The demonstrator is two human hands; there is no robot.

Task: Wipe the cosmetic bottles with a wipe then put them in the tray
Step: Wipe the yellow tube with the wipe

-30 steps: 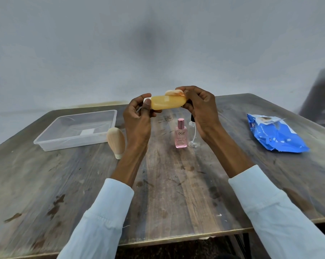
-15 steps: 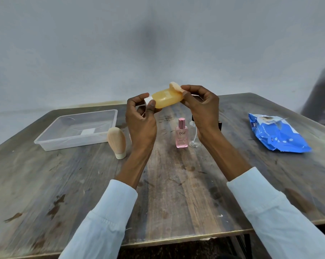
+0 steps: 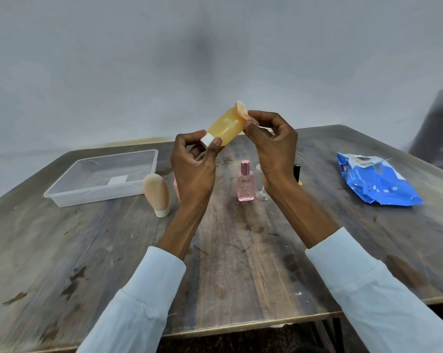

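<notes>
I hold an orange bottle (image 3: 224, 127) up above the table, tilted with its white cap (image 3: 206, 139) low on the left. My left hand (image 3: 193, 171) pinches the cap end. My right hand (image 3: 272, 149) pinches a small crumpled wipe (image 3: 243, 112) against the bottle's upper end. A clear plastic tray (image 3: 100, 174) lies at the far left. On the table stand a beige bottle (image 3: 156, 192) on its cap, a pink perfume bottle (image 3: 245, 183) and a clear glass bottle (image 3: 261, 189), partly hidden by my right wrist.
A blue wipes pack (image 3: 376, 180) lies at the right. A small black bottle (image 3: 297, 171) stands behind my right wrist. Something pink (image 3: 176, 187) peeks out behind my left wrist. The wooden table's (image 3: 240, 263) front edge is near me.
The orange bottle has tilted from nearly level to steeply slanted, its right end raised. My right hand with the wipe slid up to that raised end.
</notes>
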